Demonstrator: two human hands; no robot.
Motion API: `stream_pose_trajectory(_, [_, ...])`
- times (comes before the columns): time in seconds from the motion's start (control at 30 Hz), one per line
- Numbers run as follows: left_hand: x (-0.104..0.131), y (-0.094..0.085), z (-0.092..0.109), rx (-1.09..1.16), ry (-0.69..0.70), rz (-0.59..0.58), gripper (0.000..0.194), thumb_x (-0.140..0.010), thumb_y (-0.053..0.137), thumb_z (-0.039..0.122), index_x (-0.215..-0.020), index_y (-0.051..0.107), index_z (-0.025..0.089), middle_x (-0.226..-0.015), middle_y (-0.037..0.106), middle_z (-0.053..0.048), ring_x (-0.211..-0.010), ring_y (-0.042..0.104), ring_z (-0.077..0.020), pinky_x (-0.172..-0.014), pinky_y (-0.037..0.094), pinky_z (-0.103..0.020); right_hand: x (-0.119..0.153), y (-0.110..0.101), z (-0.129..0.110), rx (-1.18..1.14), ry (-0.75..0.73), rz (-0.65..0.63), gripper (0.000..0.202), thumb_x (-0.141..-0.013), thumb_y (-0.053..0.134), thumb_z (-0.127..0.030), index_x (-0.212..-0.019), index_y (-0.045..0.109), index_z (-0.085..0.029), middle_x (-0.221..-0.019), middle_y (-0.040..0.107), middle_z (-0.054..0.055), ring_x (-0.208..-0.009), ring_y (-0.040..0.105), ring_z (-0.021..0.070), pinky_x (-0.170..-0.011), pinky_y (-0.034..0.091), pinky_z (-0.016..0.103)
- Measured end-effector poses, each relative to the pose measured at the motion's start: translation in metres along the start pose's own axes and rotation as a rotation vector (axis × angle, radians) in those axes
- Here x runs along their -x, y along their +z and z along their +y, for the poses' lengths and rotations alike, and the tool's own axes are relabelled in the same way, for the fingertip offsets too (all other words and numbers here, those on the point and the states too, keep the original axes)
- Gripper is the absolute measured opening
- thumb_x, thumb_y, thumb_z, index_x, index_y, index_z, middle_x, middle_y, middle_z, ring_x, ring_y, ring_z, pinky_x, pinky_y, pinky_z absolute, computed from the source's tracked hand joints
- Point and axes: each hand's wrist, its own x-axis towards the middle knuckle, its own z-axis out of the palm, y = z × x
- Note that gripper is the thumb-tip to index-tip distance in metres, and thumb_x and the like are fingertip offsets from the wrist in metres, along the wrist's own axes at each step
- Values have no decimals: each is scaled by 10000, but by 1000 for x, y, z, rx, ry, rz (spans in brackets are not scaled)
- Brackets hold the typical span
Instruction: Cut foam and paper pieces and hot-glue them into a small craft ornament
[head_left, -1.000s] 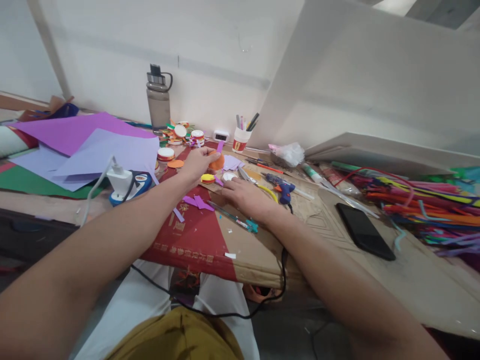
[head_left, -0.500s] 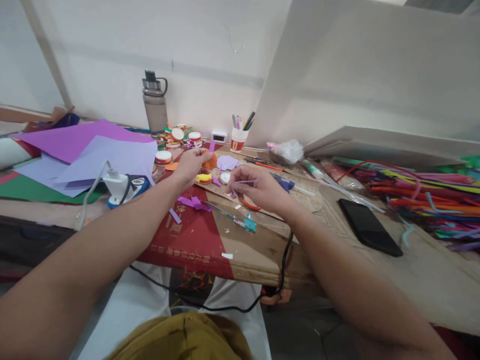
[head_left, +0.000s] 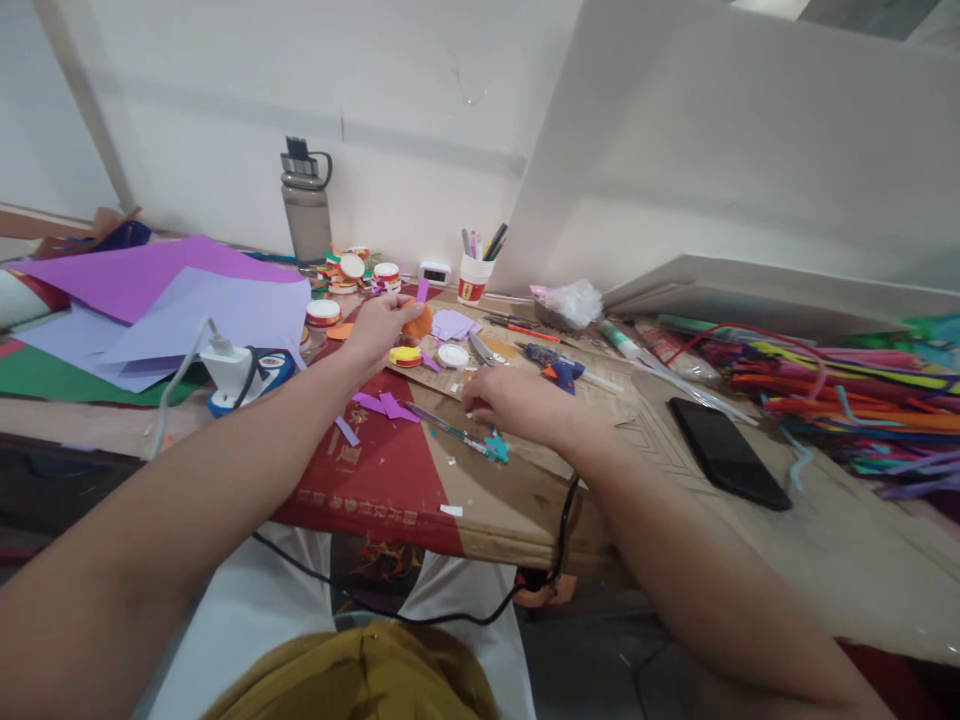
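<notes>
My left hand pinches an orange round piece, with a small purple strip standing up beside it. My right hand has its fingers curled over the handles of the scissors; the blades show beyond it and the handles are hidden. Between the hands are a yellow-topped round piece and a white disc. Pale purple paper pieces sit behind them. Nearer me are bright purple strips and a pen-like tool with a turquoise end.
Purple sheets and a plugged power strip are at left. Behind stand a bottle and a cup of pens. A blue glue gun, a phone and colourful pipe cleaners lie at right. A black cable hangs over the front edge.
My right hand has turned palm down and lowered over the scissors. The thin purple strip it held is no longer visible. My left hand still holds the orange piece.
</notes>
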Motion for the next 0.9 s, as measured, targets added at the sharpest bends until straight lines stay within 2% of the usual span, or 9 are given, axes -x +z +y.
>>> stream_pose_trajectory(0.2, [1,1,0,-5,8,1,104,-774,681,215,-758,619,133,-713,662,-38,-531,560,-73,-435,416,-173,-1,6,-8,156,-37,-15,100,-820,561,-148,-814,654,-187,-866,694,81,-760,620,181,-610,363,261])
stream_pose_trajectory(0.43, [0,0,-1,-27,17,2,120,-751,690,226,-760,624,126,-723,655,-36,-555,569,-77,-432,422,-163,-3,9,-4,101,-24,-45,104,-760,565,-151,-817,646,-182,-854,690,71,-725,593,166,-596,352,251])
stream_pose_trajectory(0.53, [0,0,-1,-24,20,2,121,-749,690,227,-761,627,125,-709,648,-35,-540,560,-76,-422,414,-162,-2,8,-5,53,-45,-9,97,-736,566,-140,-802,626,-176,-855,678,67,-717,573,154,-594,346,242])
stream_pose_trajectory(0.7, [-1,-1,-3,-28,35,0,113,-767,678,231,-759,634,128,-747,665,-50,-574,581,-85,-443,436,-170,-2,1,-7,-62,11,31,115,-762,525,-126,-824,604,-182,-781,660,33,-625,523,124,-553,315,232])
stream_pose_trajectory(0.9, [0,2,-1,-20,15,24,95,-777,678,212,-770,639,126,-754,667,-45,-563,574,-81,-446,431,-169,-19,6,2,-65,80,207,122,-806,489,-129,-852,594,-170,-795,654,42,-696,542,138,-621,345,232])
